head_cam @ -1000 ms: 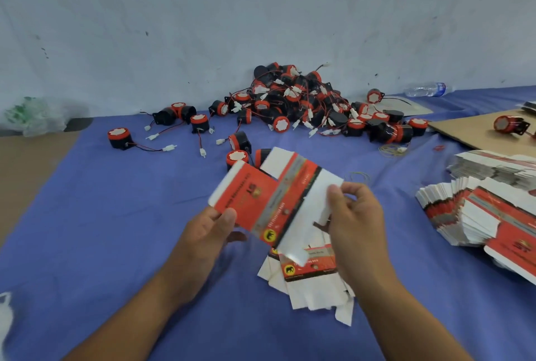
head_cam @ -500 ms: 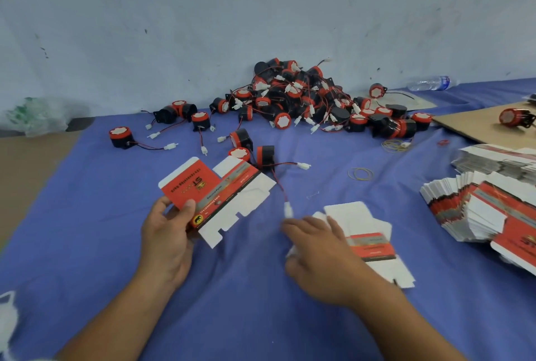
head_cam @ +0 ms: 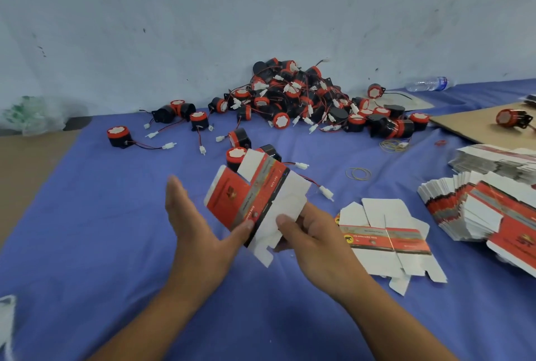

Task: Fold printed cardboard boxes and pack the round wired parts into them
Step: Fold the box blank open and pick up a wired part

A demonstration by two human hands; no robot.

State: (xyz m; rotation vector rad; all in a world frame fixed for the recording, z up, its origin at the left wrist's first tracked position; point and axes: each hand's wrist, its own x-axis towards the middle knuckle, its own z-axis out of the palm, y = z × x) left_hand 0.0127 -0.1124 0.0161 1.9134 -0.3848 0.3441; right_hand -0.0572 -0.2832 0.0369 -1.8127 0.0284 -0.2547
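Box blank: the flat red-and-white printed cardboard box blank [head_cam: 255,198] is held tilted in the air between the two hands, not yet folded.
Handling: likely light and thin, stiff across the panels, bending readily at the creases; the flaps would crumple if squeezed.
Where to hold: panel edges beside the creases.
Left hand [head_cam: 200,233]: fingers straight, palm spread; thumb tip touches the blank's lower red edge.
Right hand [head_cam: 316,241]: thumb presses the white flap; fingers beneath are mostly hidden, apparently pinching.
Parts: black-and-red round wired parts [head_cam: 304,99] heaped well beyond both hands.
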